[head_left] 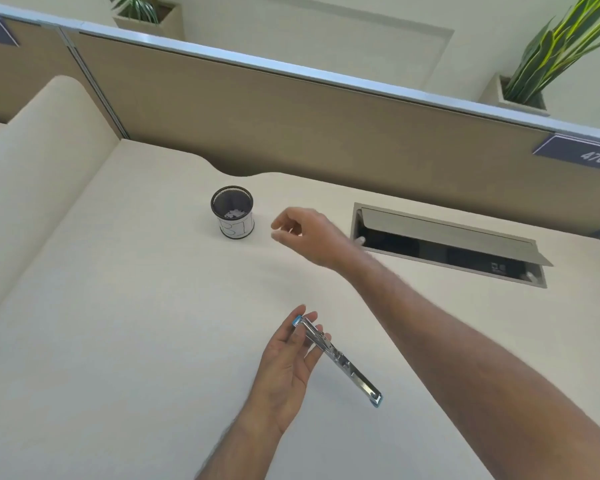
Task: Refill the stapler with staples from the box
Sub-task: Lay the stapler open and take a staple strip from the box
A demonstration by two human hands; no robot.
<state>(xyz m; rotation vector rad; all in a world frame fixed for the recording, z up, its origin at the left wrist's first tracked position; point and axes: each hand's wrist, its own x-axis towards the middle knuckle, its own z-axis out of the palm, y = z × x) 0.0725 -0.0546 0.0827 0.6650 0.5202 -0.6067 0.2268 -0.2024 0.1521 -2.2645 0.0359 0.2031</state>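
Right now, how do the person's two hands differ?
The left hand holds the opened stapler near the body; the right hand holds nothing visible. The left shows its palm with fingers fairly straight; the right reaches out beside the mesh cup, fingers curled. Both are bare, above the desk.

The long opened stapler (338, 360) was bright polished metal with glossy blue plastic tips at both ends. The cream table (125, 306) looked matt with a fine, faintly grainy texture, and the round black pen cup (232, 212) was of fine wire mesh with a white paper label wrapped around it. The tan divider panel (291, 126) had a dull cloth-like face under a smooth, satin metal rail, and the grey cable-hatch lid (444, 233) looked like brushed metal.
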